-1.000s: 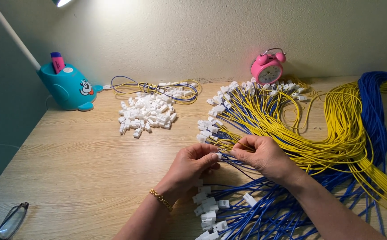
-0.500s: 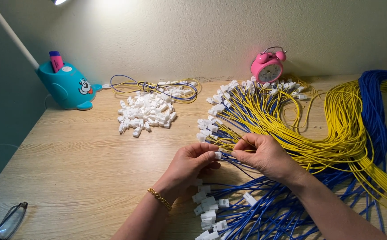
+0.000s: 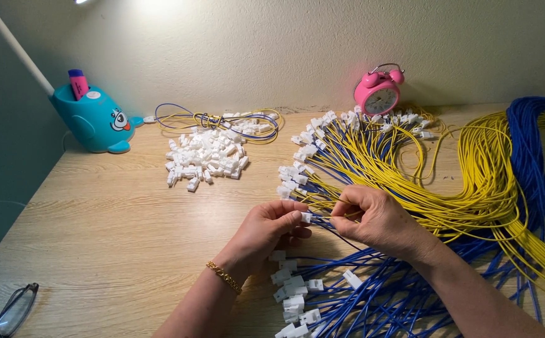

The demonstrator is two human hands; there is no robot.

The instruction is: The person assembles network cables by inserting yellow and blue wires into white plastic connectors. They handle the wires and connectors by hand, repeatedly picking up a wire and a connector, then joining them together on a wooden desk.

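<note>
the left hand (image 3: 266, 231) pinches a small white connector (image 3: 307, 217) between thumb and fingertips, fingers curled close around it. just beside it the right hand (image 3: 373, 219) is closed on a thin wire (image 3: 322, 220), thumb pressed against the forefinger, and the two hands almost meet over the wooden table (image 3: 116, 238). the connector is a tiny white plastic block; whether the wire is already seated in it cannot be told.

below the hands lie blue wires (image 3: 385, 300) tipped with the same white connectors, fanned toward the near edge. behind the hands a bundle of yellow wires (image 3: 473, 181) sweeps off to the right, next to a thick blue loop. further back sits a heap of loose white connectors (image 3: 203, 159), a coil of finished wires (image 3: 222, 120), a pink alarm clock (image 3: 379, 92) and a teal whale-shaped pen holder (image 3: 94, 119). glasses (image 3: 12, 310) lie at the near left corner.

compared with a second ago, both hands hold nearly the same spot and the same pinch; the heaps and bundles lie unchanged.
</note>
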